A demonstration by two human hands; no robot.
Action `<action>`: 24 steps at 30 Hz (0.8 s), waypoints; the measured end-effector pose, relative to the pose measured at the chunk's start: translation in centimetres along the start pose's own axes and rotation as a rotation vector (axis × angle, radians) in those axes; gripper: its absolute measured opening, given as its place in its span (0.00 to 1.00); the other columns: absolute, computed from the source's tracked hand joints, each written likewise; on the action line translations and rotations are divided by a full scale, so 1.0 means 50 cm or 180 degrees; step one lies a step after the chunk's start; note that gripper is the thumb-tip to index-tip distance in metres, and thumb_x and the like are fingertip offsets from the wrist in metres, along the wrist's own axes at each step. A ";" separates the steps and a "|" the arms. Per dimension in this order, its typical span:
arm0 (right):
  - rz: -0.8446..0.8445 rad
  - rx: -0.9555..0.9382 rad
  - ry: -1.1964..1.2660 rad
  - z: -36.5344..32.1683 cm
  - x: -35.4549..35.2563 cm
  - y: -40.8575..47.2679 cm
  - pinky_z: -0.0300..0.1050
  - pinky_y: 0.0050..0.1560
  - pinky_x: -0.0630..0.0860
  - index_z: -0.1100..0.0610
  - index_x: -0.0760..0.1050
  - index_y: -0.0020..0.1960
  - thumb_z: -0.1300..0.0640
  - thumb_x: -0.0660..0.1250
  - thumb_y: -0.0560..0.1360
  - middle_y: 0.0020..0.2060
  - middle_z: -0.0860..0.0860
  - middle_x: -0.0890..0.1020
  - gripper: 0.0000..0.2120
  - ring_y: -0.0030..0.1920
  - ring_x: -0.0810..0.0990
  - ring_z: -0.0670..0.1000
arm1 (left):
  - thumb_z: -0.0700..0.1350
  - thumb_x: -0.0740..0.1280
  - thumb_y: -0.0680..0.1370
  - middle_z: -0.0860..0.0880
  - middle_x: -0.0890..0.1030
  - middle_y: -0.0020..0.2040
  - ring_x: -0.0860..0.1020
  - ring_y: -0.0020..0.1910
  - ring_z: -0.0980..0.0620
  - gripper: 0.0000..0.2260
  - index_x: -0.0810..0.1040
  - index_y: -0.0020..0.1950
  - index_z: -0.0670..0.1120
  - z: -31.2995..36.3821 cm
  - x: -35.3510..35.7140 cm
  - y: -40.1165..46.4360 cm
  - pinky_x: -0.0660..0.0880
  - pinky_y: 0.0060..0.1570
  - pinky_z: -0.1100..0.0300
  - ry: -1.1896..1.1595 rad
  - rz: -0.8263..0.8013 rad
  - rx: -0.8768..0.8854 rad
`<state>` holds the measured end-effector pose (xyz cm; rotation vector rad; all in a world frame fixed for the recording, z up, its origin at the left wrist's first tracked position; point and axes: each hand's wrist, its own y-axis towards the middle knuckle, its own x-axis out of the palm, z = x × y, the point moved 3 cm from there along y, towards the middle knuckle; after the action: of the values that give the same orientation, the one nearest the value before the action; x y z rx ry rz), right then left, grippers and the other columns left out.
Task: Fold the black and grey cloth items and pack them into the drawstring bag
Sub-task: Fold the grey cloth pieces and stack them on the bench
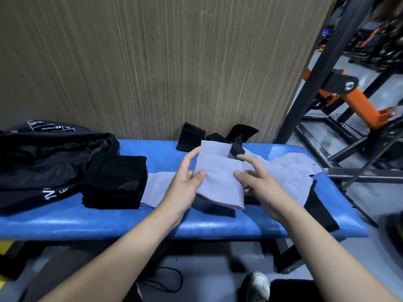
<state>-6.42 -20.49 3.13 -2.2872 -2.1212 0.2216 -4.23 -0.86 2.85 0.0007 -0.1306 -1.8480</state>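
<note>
At a blue padded bench [65, 223], I am holding a folded grey cloth [220, 179] between both hands, just above the bench's middle. My left hand [185, 182] is gripping its left edge, thumb on top and fingers curled loosely at the side; my right hand [259, 182] is pinching its right edge, thumb on top, forefinger reaching to the far corner. The cloth's long axis is running away from me, so it is lying squarely between my palms, neither hand nearer. The black drawstring bag [50, 158] is lying well to my left, beyond a stack of folded black cloths [117, 182], so I judge the left hand better placed to carry it over. More grey cloth [290, 168] is lying unfolded to the right.
</note>
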 end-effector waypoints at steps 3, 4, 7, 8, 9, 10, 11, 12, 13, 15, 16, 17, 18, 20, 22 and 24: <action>-0.0331 -0.0008 0.0603 -0.011 0.044 0.008 0.47 0.49 0.77 0.42 0.73 0.67 0.62 0.68 0.78 0.42 0.52 0.83 0.22 0.41 0.81 0.49 | 0.39 0.60 0.83 0.53 0.81 0.42 0.78 0.42 0.60 0.21 0.70 0.70 0.61 0.016 -0.038 -0.002 0.74 0.46 0.69 0.0096 0.0149 0.0047; -0.0345 -0.0055 0.0664 -0.012 0.058 0.015 0.46 0.49 0.78 0.43 0.74 0.67 0.64 0.68 0.78 0.42 0.53 0.83 0.23 0.42 0.82 0.50 | 0.39 0.60 0.83 0.49 0.81 0.47 0.79 0.45 0.58 0.19 0.71 0.68 0.62 0.016 -0.053 0.000 0.75 0.48 0.67 0.0194 0.0197 0.0056; -0.0177 -0.0237 0.0602 -0.014 0.098 0.034 0.39 0.39 0.76 0.48 0.78 0.62 0.69 0.66 0.77 0.36 0.52 0.81 0.21 0.37 0.79 0.50 | 0.39 0.62 0.82 0.57 0.81 0.52 0.77 0.46 0.61 0.13 0.77 0.58 0.57 0.020 -0.098 0.001 0.71 0.47 0.70 0.0775 0.0462 0.0204; -0.0098 -0.0290 0.0514 -0.013 0.112 0.040 0.36 0.35 0.73 0.50 0.79 0.60 0.70 0.65 0.77 0.33 0.50 0.79 0.19 0.34 0.76 0.49 | 0.38 0.63 0.81 0.62 0.81 0.49 0.75 0.41 0.65 0.11 0.79 0.55 0.54 0.020 -0.113 0.001 0.69 0.44 0.73 0.1001 0.0549 0.0229; -0.0021 -0.0331 0.0388 -0.010 0.125 0.048 0.35 0.33 0.69 0.51 0.80 0.57 0.71 0.65 0.76 0.31 0.48 0.76 0.18 0.32 0.72 0.48 | 0.38 0.64 0.80 0.64 0.81 0.45 0.73 0.37 0.65 0.10 0.80 0.52 0.52 0.020 -0.126 -0.001 0.68 0.40 0.72 0.1170 0.0610 0.0230; 0.0024 -0.0365 0.0274 -0.008 0.138 0.055 0.37 0.32 0.67 0.51 0.81 0.55 0.71 0.65 0.76 0.30 0.48 0.74 0.17 0.32 0.70 0.49 | 0.38 0.65 0.80 0.64 0.80 0.42 0.72 0.33 0.64 0.09 0.81 0.50 0.51 0.019 -0.139 -0.003 0.68 0.38 0.70 0.1310 0.0671 0.0211; 0.0044 -0.0377 0.0212 -0.005 0.151 0.062 0.40 0.33 0.67 0.50 0.81 0.54 0.70 0.65 0.76 0.31 0.49 0.74 0.17 0.33 0.70 0.50 | 0.39 0.66 0.79 0.62 0.79 0.41 0.71 0.33 0.63 0.09 0.81 0.50 0.52 0.018 -0.150 -0.006 0.66 0.38 0.69 0.1472 0.0730 0.0193; 0.0052 -0.0388 0.0195 -0.003 0.165 0.069 0.42 0.34 0.68 0.49 0.80 0.53 0.70 0.65 0.76 0.33 0.51 0.74 0.17 0.34 0.71 0.51 | 0.40 0.67 0.78 0.60 0.77 0.44 0.72 0.35 0.64 0.09 0.81 0.51 0.54 0.018 -0.161 -0.011 0.66 0.39 0.69 0.1692 0.0776 0.0178; 0.0073 -0.0418 0.0142 -0.001 0.177 0.075 0.44 0.36 0.68 0.48 0.80 0.52 0.70 0.65 0.76 0.34 0.52 0.75 0.17 0.35 0.72 0.52 | 0.41 0.68 0.77 0.59 0.76 0.48 0.72 0.40 0.65 0.10 0.80 0.54 0.54 0.019 -0.169 -0.015 0.66 0.42 0.71 0.1960 0.0790 0.0181; 0.0165 -0.0464 -0.0099 0.002 0.199 0.087 0.44 0.36 0.69 0.49 0.79 0.51 0.68 0.65 0.75 0.38 0.52 0.74 0.15 0.36 0.72 0.52 | 0.42 0.69 0.76 0.57 0.73 0.56 0.73 0.48 0.62 0.13 0.79 0.59 0.53 0.020 -0.181 -0.024 0.66 0.48 0.71 0.2544 0.0752 0.0252; 0.0208 -0.0438 -0.0220 0.006 0.208 0.094 0.43 0.35 0.70 0.49 0.78 0.52 0.67 0.66 0.75 0.40 0.51 0.74 0.14 0.36 0.72 0.51 | 0.42 0.69 0.77 0.56 0.72 0.59 0.74 0.50 0.59 0.14 0.77 0.61 0.53 0.021 -0.185 -0.028 0.67 0.51 0.68 0.2811 0.0752 0.0299; 0.0229 -0.0380 -0.0325 0.009 0.218 0.100 0.42 0.36 0.70 0.50 0.77 0.53 0.66 0.66 0.75 0.41 0.50 0.73 0.13 0.36 0.72 0.50 | 0.43 0.69 0.77 0.56 0.70 0.61 0.75 0.51 0.56 0.15 0.77 0.63 0.53 0.023 -0.190 -0.030 0.69 0.53 0.64 0.3043 0.0776 0.0339; 0.0252 -0.0331 -0.0458 0.015 0.226 0.107 0.42 0.37 0.71 0.52 0.76 0.55 0.65 0.67 0.76 0.42 0.49 0.72 0.12 0.37 0.71 0.49 | 0.44 0.68 0.77 0.56 0.69 0.62 0.76 0.52 0.54 0.15 0.76 0.64 0.52 0.022 -0.195 -0.029 0.71 0.54 0.61 0.3259 0.0799 0.0363; 0.0294 -0.0295 -0.0789 0.026 0.237 0.120 0.42 0.41 0.71 0.52 0.75 0.57 0.64 0.67 0.75 0.44 0.48 0.72 0.12 0.38 0.72 0.49 | 0.46 0.68 0.77 0.54 0.70 0.63 0.75 0.57 0.52 0.16 0.76 0.66 0.51 0.016 -0.205 -0.023 0.71 0.57 0.58 0.3695 0.0797 0.0376; 0.0218 -0.0217 -0.1102 0.035 0.242 0.127 0.43 0.44 0.73 0.51 0.73 0.59 0.61 0.67 0.76 0.45 0.47 0.74 0.14 0.40 0.74 0.49 | 0.48 0.67 0.78 0.54 0.71 0.63 0.71 0.61 0.51 0.17 0.76 0.67 0.52 0.006 -0.211 -0.013 0.66 0.60 0.58 0.4179 0.0756 0.0379; 0.0007 -0.0155 -0.1549 0.040 0.245 0.129 0.45 0.50 0.73 0.51 0.72 0.62 0.58 0.68 0.76 0.50 0.49 0.76 0.16 0.47 0.76 0.50 | 0.51 0.68 0.76 0.54 0.72 0.64 0.67 0.64 0.50 0.17 0.78 0.65 0.54 -0.003 -0.212 -0.008 0.59 0.61 0.58 0.4547 0.0733 0.0390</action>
<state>0.59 -9.02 -0.70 -2.4589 -2.3431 0.8106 -1.65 9.41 1.96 1.2880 0.7171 -1.2434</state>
